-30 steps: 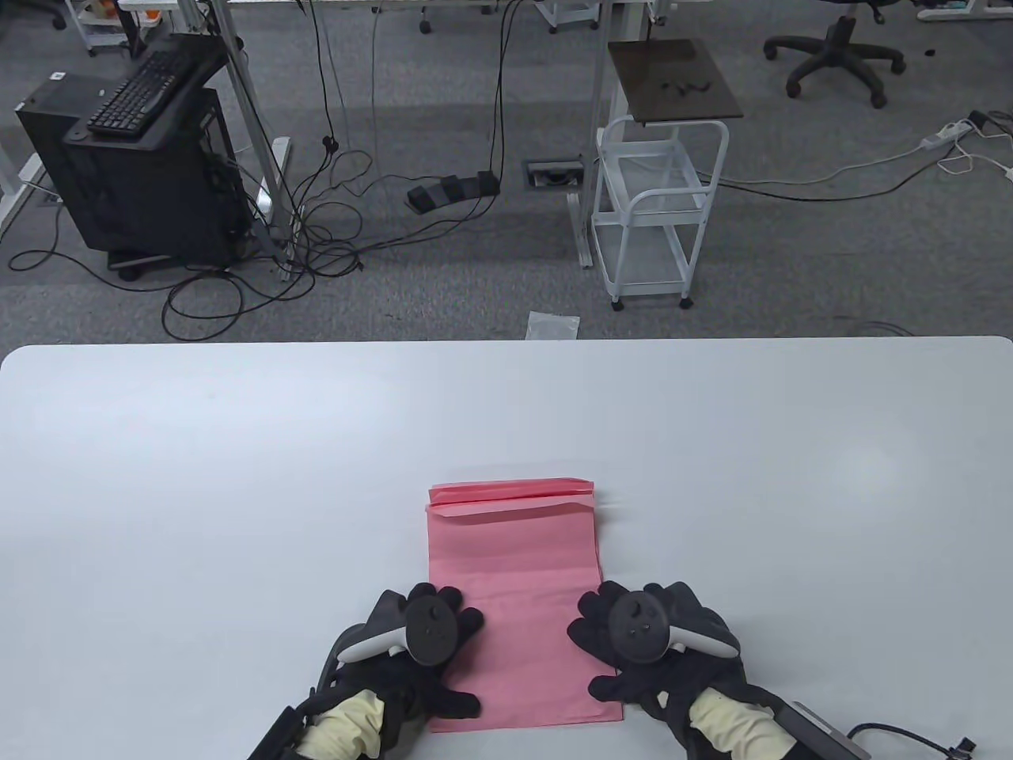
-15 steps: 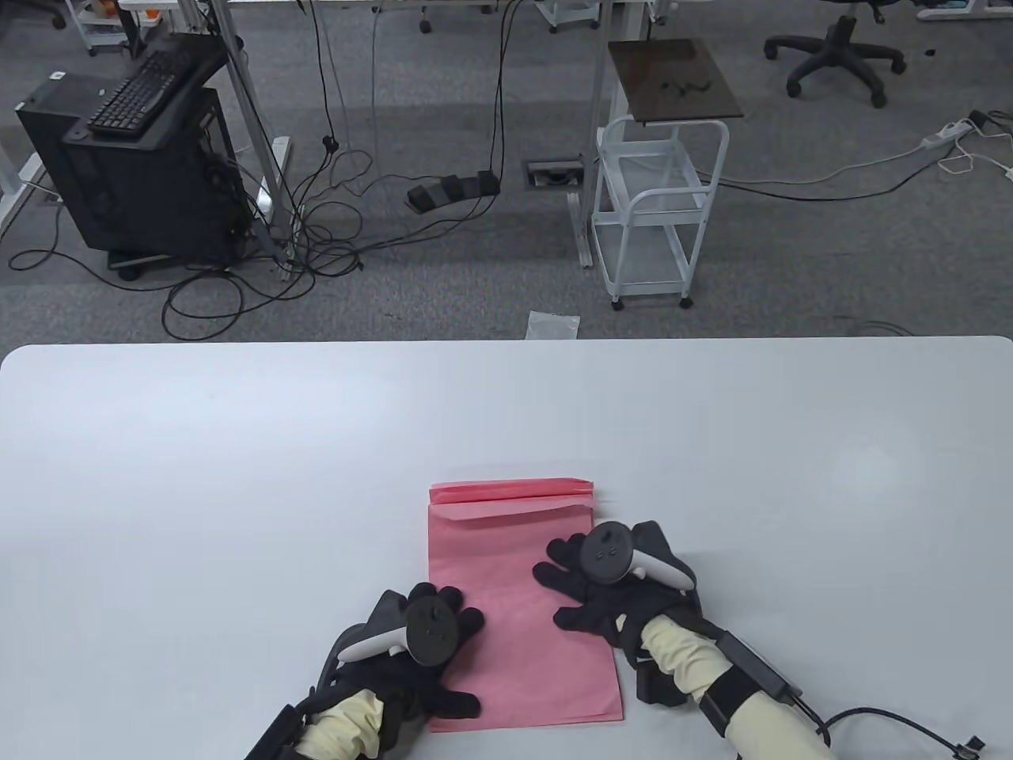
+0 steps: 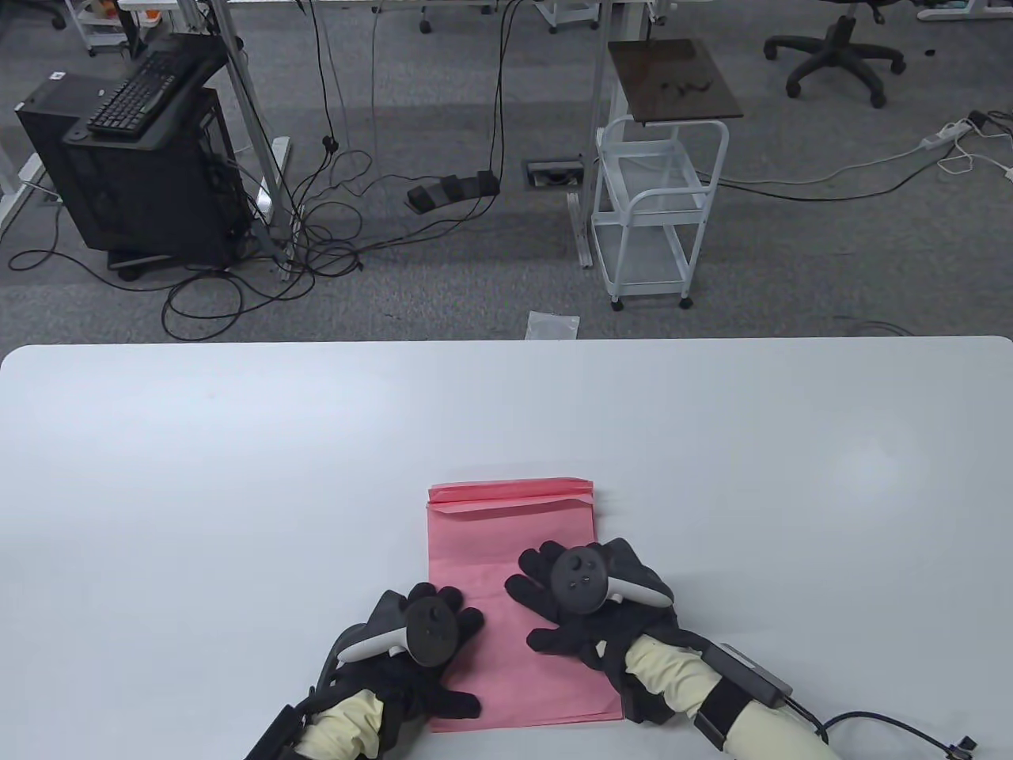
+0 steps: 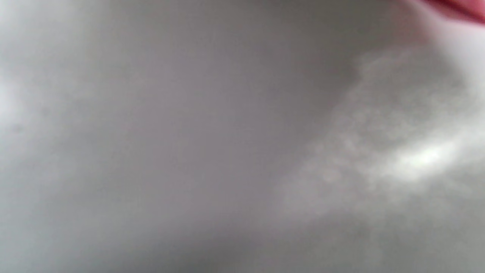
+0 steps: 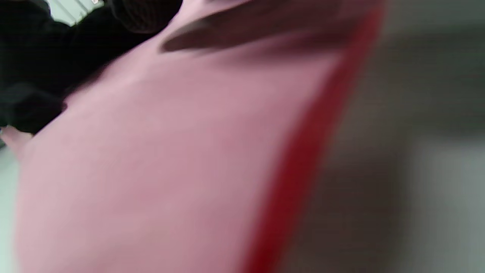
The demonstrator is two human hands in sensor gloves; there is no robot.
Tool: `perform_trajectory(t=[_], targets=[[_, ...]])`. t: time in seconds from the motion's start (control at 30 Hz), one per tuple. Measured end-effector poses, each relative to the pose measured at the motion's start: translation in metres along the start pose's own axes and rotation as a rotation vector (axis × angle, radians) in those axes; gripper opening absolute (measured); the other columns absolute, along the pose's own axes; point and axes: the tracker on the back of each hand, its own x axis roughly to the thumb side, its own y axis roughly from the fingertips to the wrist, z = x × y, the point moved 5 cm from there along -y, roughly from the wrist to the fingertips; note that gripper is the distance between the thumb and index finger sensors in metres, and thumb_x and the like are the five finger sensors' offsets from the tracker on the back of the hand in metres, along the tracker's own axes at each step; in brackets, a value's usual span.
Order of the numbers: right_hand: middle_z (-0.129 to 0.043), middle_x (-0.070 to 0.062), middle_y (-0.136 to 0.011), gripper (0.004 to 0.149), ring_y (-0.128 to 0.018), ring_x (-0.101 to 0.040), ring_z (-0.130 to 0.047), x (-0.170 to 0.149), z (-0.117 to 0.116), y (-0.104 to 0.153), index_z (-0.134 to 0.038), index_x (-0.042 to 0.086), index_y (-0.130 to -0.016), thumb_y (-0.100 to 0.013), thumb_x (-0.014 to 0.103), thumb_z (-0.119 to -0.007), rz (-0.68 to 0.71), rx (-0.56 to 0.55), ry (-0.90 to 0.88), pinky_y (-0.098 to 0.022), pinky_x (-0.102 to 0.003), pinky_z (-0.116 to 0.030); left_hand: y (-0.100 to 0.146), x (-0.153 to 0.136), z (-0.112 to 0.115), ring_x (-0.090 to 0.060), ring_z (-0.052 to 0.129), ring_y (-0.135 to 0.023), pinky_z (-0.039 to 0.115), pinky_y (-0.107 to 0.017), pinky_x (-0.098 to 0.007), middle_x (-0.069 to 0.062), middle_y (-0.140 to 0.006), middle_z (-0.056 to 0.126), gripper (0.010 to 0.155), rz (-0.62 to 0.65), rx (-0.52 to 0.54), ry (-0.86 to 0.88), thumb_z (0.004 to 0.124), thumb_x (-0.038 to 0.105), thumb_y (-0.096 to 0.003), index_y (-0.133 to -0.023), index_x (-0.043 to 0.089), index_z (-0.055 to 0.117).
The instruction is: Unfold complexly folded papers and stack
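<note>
A pink paper [image 3: 483, 554] lies flat on the white table [image 3: 237, 475] near its front edge, its far end still folded into narrow pleats [image 3: 510, 495]. My left hand [image 3: 431, 633] rests flat on the paper's near left part, fingers spread. My right hand [image 3: 566, 598] lies flat on the paper's middle right, fingers spread toward the left. The right wrist view shows the blurred pink sheet [image 5: 170, 151] close up, with black glove fingers [image 5: 45, 57] at the top left. The left wrist view shows blurred table and a sliver of pink [image 4: 462, 9].
The table's far edge [image 3: 506, 342] runs across the middle of the table view. Beyond it are grey floor, a white wire cart [image 3: 657, 214], cables and a black computer stand [image 3: 134, 158]. A cable [image 3: 894, 724] trails from my right wrist.
My right hand moved from the paper's near right edge up and leftward onto the sheet's middle. The left hand and the paper stayed put.
</note>
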Motion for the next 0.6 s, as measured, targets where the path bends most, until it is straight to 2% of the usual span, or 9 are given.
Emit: perform_trajectory(t=[0.1, 0.17, 0.2, 0.43, 0.5, 0.6], targets=[[-0.007, 0.020, -0.116, 0.065, -0.105, -0.008, 0.007, -0.007, 0.007, -0.022, -0.030, 0.048, -0.105, -0.051, 0.052, -0.066, -0.064, 0.033, -0.010, -0.067, -0.050, 0.014, 0.000, 0.000, 0.000, -0.027, -0.034, -0.090, -0.018, -0.059, -0.055, 0.009, -0.098, -0.034, 0.100, 0.000, -0.001, -0.002, 0.062, 0.072, -0.0407, -0.098, 0.041, -0.015], [-0.001, 0.029, -0.112, 0.066, -0.103, -0.004, 0.010, -0.023, 0.014, -0.037, -0.026, 0.058, -0.099, -0.046, 0.058, -0.066, -0.133, 0.079, -0.021, -0.067, -0.050, 0.015, 0.000, 0.000, 0.000, -0.028, -0.034, -0.090, -0.018, -0.058, -0.055, 0.009, -0.098, -0.034, 0.100, 0.000, -0.002, -0.002, 0.062, 0.072, -0.0408, -0.097, 0.041, -0.014], [-0.001, 0.032, -0.110, 0.065, -0.101, -0.003, 0.011, -0.030, 0.020, -0.043, -0.026, 0.060, -0.098, -0.047, 0.058, -0.067, -0.152, 0.075, -0.077, -0.067, -0.049, 0.015, 0.000, 0.000, 0.000, -0.028, -0.033, -0.090, -0.018, -0.058, -0.055, 0.009, -0.098, -0.034, 0.100, 0.001, -0.001, -0.002, 0.062, 0.072, -0.0407, -0.097, 0.041, -0.014], [-0.012, 0.035, -0.109, 0.061, -0.101, 0.006, 0.003, -0.075, 0.057, -0.065, -0.036, 0.058, -0.097, -0.045, 0.058, -0.068, -0.324, -0.043, -0.213, -0.069, -0.046, 0.012, 0.000, 0.001, 0.000, -0.028, -0.033, -0.090, -0.018, -0.059, -0.056, 0.008, -0.098, -0.034, 0.100, 0.004, 0.000, -0.006, 0.062, 0.072, -0.0410, -0.098, 0.040, -0.014], [-0.008, 0.039, -0.108, 0.060, -0.102, 0.008, 0.003, -0.086, 0.063, -0.066, -0.036, 0.058, -0.097, -0.045, 0.057, -0.068, -0.357, -0.062, -0.242, -0.070, -0.045, 0.012, 0.000, 0.001, 0.000, -0.028, -0.033, -0.091, -0.017, -0.059, -0.056, 0.008, -0.098, -0.034, 0.100, 0.003, 0.002, -0.007, 0.062, 0.072, -0.0410, -0.098, 0.040, -0.014], [-0.011, 0.037, -0.109, 0.060, -0.101, 0.010, 0.003, -0.098, 0.068, -0.067, -0.036, 0.058, -0.097, -0.046, 0.056, -0.069, -0.389, -0.083, -0.310, -0.070, -0.044, 0.012, 0.000, 0.001, 0.000, -0.028, -0.033, -0.091, -0.017, -0.059, -0.055, 0.009, -0.098, -0.033, 0.100, 0.004, 0.003, -0.006, 0.062, 0.072, -0.0409, -0.098, 0.040, -0.014]])
